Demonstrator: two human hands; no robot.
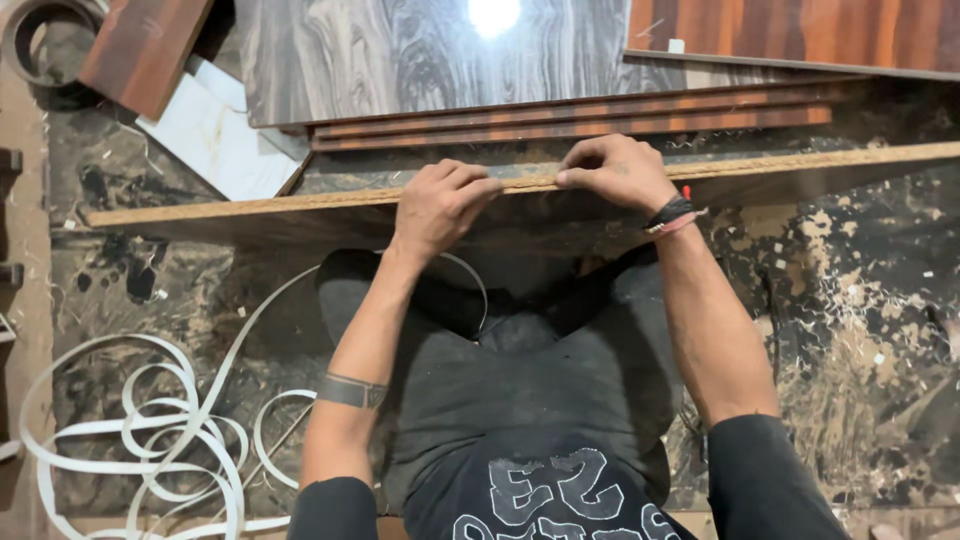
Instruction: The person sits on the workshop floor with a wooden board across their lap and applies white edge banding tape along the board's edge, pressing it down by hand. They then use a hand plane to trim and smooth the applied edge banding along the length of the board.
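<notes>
Overhead, a long particle board is being held on edge across the lap, its raw chip edge facing up and running from about 9 o'clock to 3 o'clock, rising slightly toward the right. The left hand is being curled over that upper edge near the middle of the view, fingers bent and closed down on the board. The right hand is being pressed to the same edge just beside it, toward 1 o'clock, with thumb and forefinger pinched narrow on the edge; whether a thin strip is being gripped there cannot be told. A dark and red wristband is being worn at the right wrist, a dark band on the left forearm.

A white edge-banding strip is lying in loose loops on the floor at 8 o'clock, one run curving up toward the lap below the left hand. Sawdust and chips are scattered at 4 o'clock. Beyond the board, at 12 o'clock, a glossy grey wood-grain panel is lying, with striped brown laminate strips stacked just in front of it. A white sheet is lying at 10 o'clock.
</notes>
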